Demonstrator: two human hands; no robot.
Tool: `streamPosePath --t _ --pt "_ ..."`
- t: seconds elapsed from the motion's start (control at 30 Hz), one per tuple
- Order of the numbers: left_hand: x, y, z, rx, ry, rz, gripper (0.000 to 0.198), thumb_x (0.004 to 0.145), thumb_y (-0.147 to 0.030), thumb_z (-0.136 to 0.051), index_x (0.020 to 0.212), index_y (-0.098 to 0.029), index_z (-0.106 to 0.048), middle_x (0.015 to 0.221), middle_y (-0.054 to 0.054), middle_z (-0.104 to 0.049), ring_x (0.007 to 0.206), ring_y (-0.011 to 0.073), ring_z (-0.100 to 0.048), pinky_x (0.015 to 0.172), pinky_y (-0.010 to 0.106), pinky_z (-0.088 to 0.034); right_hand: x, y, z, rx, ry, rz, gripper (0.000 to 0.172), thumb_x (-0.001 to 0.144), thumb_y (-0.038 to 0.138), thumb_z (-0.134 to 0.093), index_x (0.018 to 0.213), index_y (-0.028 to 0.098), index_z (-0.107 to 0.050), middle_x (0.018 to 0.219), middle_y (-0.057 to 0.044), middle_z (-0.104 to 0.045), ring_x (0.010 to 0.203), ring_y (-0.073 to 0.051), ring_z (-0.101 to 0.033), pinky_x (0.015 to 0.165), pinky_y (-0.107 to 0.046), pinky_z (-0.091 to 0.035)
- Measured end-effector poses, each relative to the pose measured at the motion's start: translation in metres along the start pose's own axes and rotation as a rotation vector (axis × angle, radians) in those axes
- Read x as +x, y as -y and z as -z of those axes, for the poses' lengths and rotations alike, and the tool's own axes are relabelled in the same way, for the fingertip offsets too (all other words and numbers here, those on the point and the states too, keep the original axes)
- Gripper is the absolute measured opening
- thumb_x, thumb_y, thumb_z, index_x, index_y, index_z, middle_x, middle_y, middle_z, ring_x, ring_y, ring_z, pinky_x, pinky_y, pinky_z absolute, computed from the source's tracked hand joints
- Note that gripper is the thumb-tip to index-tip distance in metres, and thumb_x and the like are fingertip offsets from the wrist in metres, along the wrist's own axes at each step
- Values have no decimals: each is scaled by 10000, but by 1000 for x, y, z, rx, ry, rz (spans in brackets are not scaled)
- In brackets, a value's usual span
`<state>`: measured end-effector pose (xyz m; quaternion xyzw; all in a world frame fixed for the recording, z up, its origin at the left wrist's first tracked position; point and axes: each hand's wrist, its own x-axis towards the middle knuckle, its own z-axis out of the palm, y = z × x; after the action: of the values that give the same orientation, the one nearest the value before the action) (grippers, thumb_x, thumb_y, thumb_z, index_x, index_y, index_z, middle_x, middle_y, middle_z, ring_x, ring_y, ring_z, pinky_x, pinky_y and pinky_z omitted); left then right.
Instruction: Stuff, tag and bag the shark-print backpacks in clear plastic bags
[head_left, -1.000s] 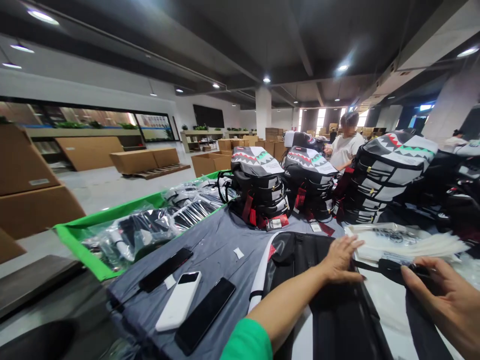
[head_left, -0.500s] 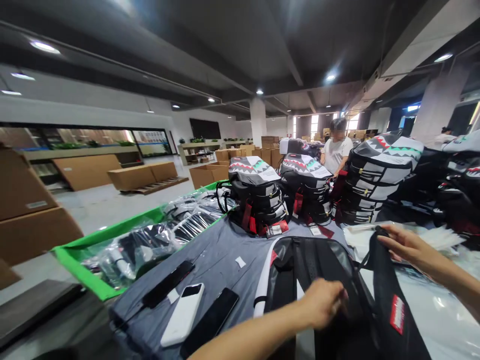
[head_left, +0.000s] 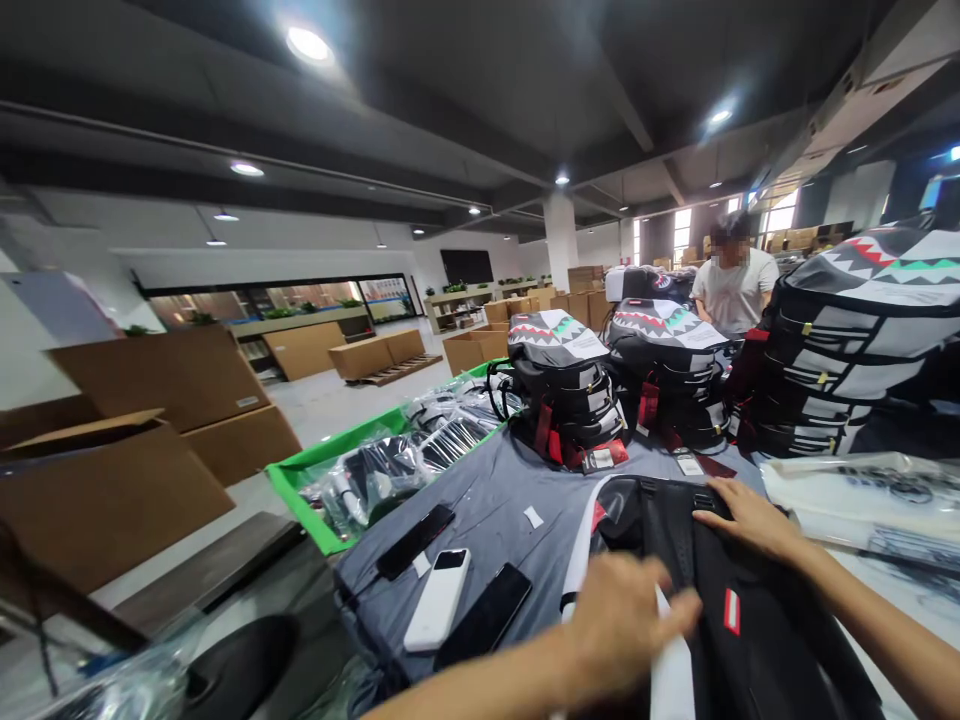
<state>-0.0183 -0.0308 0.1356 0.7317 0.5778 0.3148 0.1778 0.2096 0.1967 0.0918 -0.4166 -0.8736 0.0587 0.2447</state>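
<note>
A black backpack (head_left: 780, 620) with white side panels lies on the grey-covered table, its shoulder straps facing up. One wide strap with a red-and-white label (head_left: 732, 611) rests flat across it. My right hand (head_left: 750, 520) is on the top end of that strap, fingers stretched out and thumb apart. Over the lower left of the backpack is my left hand (head_left: 626, 615), smeared by motion, so its grip is unclear. A white phone-like device (head_left: 439, 600) and a black phone (head_left: 486, 615) lie left of my left hand.
Stacked shark-mouth backpacks (head_left: 562, 380) with red tags stand along the back. A green-rimmed bin (head_left: 300, 500) holds plastic-wrapped goods at left. Clear plastic bags (head_left: 862, 500) lie at right. Cardboard boxes (head_left: 112, 500) stand on the floor. A person (head_left: 735, 280) stands behind the backpacks.
My right hand has lowered the raised strap onto the backpack and flattened out over it. My left hand stays over the backpack, now blurred. The view has swung left.
</note>
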Motion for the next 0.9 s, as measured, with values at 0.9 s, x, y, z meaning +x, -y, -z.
streamPosePath --t 0.9 --pt "136 120 -84 354 171 -88 219 938 -375 -671 1012 -172 -705 1071 129 -657 1073 300 -606 971 416 -464 -37 -1 -54 -159 210 -5 263 902 290 -575 1140 201 -642 1087 -115 -735 1004 -297 -702 852 -399 -552"
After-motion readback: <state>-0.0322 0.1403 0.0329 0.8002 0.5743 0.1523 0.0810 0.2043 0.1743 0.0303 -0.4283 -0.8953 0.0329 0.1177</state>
